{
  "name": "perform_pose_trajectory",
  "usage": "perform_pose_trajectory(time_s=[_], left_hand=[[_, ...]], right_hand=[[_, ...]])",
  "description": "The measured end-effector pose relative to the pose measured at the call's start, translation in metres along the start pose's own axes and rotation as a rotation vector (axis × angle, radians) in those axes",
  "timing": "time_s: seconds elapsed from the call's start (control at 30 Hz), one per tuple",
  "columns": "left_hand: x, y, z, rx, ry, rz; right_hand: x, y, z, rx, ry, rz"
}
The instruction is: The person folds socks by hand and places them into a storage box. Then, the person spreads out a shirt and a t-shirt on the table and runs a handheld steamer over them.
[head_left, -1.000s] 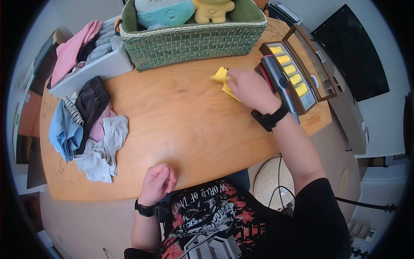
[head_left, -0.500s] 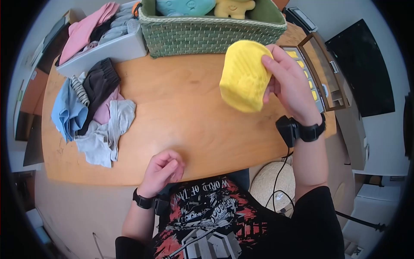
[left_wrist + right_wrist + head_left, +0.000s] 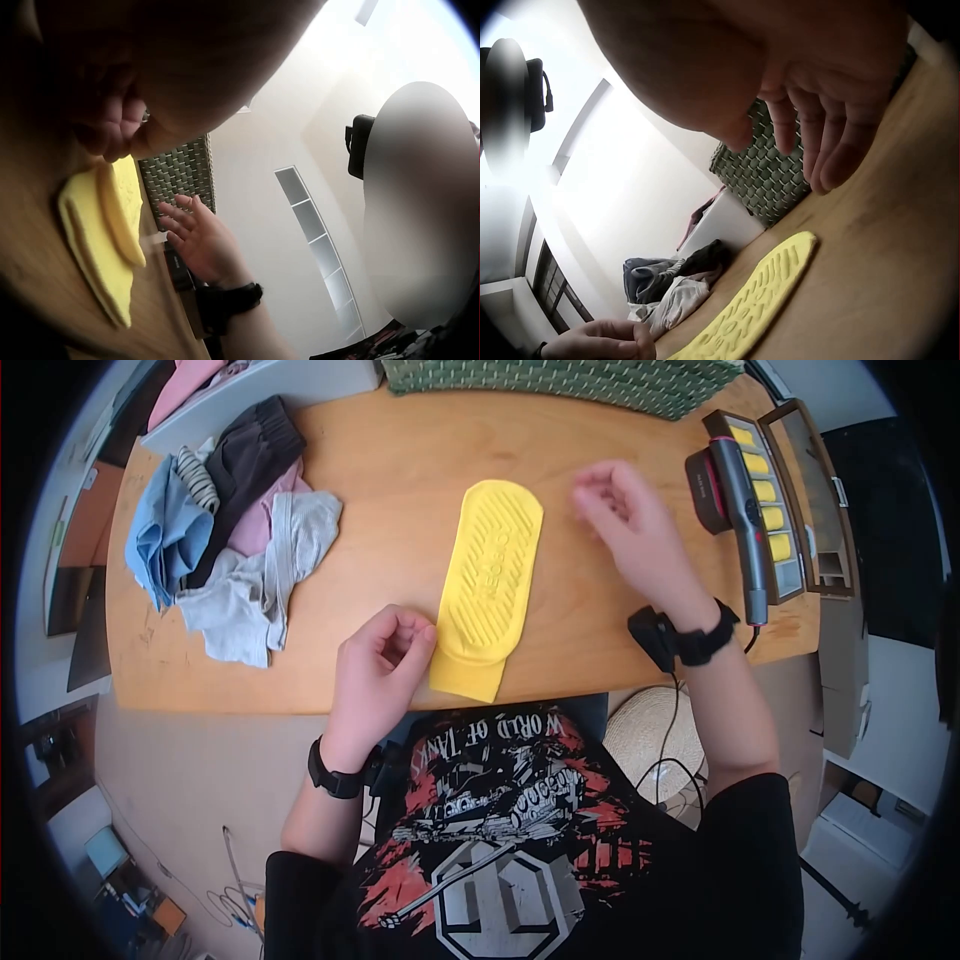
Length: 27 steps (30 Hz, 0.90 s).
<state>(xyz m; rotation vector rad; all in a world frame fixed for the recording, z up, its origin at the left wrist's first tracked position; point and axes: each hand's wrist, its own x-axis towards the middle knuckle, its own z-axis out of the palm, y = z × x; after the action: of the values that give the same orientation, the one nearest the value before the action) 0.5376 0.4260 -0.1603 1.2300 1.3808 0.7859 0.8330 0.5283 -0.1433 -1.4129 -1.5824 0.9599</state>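
A yellow sock with ribbed grip lines on its sole lies flat on the wooden table, its cuff towards the person. Beside its lower left edge is the left hand, fingers loosely curled and thumb tip close to the fabric; whether it touches is unclear. To the sock's right the right hand hovers over the table, holding nothing, fingers relaxed and bent. The right wrist view shows these fingers spread above the tabletop, apart from the sock. In the left wrist view the sock lies below the left fingers.
Heaped clothes lie at the left, near a white bin. A green woven basket stands at the back. On the right are a grey-black handheld appliance and an open box of rolled yellow items.
The right hand brought the yellow sock from the right to the table's front middle, let go of it and moved off right. The left hand moved up beside the sock. The head view shifted.
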Motion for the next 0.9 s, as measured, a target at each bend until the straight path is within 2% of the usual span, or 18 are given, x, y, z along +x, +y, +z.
perform_pose_trajectory(time_s=[0.03, 0.07, 0.1, 0.17, 0.2, 0.23, 0.3, 0.37, 0.47, 0.53, 0.57, 0.63, 0.67, 0.73, 0.83, 0.9], left_hand=[[-0.003, 0.001, -0.002, 0.002, 0.003, -0.017], [-0.005, 0.003, -0.004, 0.120, 0.000, -0.016], [-0.008, 0.005, -0.005, 0.238, -0.004, -0.017], [-0.011, 0.006, -0.002, 0.255, -0.010, -0.014], [-0.012, 0.006, 0.001, 0.272, -0.017, 0.007], [-0.012, 0.008, 0.003, 0.271, -0.022, -0.010], [-0.010, 0.014, 0.005, 0.361, -0.177, 0.015], [-0.009, 0.016, 0.005, 0.385, -0.177, -0.004], [-0.010, 0.016, 0.004, 0.377, -0.167, -0.006], [-0.011, 0.021, 0.005, 0.330, -0.115, -0.002], [-0.012, 0.020, 0.006, 0.328, -0.115, -0.006], [-0.014, 0.015, 0.007, 0.282, -0.185, 0.259], [-0.013, 0.010, 0.007, 0.282, -0.185, 0.256], [-0.009, -0.001, 0.004, 0.392, -0.249, 0.672], [-0.009, 0.005, 0.006, 0.491, -0.199, 0.740], [-0.010, 0.001, 0.002, 0.558, -0.241, 0.756]], right_hand=[[-0.014, -0.012, -0.001, -0.102, -0.116, 0.029], [-0.027, -0.020, 0.000, -0.204, -0.234, 0.057], [-0.037, -0.024, 0.004, -0.196, -0.249, 0.068], [-0.054, -0.028, 0.011, -0.464, -0.295, -0.162], [-0.060, -0.018, 0.020, -0.482, -0.251, -0.249], [-0.061, -0.016, 0.024, -0.476, -0.263, -0.236], [-0.061, -0.012, 0.031, -0.515, -0.258, -0.408], [-0.063, -0.013, 0.032, -0.549, -0.278, -0.388], [-0.068, -0.016, 0.032, -0.518, -0.216, -0.374], [-0.073, -0.017, 0.030, -0.568, -0.241, -0.524], [-0.077, -0.016, 0.029, -0.567, -0.245, -0.522], [-0.084, -0.013, 0.027, -0.549, -0.343, -0.614], [-0.087, -0.014, 0.025, -0.547, -0.345, -0.612], [-0.092, -0.017, 0.022, -0.568, -0.362, -0.637], [-0.102, -0.008, 0.025, -0.570, -0.344, -0.717], [-0.105, -0.012, 0.028, -0.577, -0.385, -0.695]])
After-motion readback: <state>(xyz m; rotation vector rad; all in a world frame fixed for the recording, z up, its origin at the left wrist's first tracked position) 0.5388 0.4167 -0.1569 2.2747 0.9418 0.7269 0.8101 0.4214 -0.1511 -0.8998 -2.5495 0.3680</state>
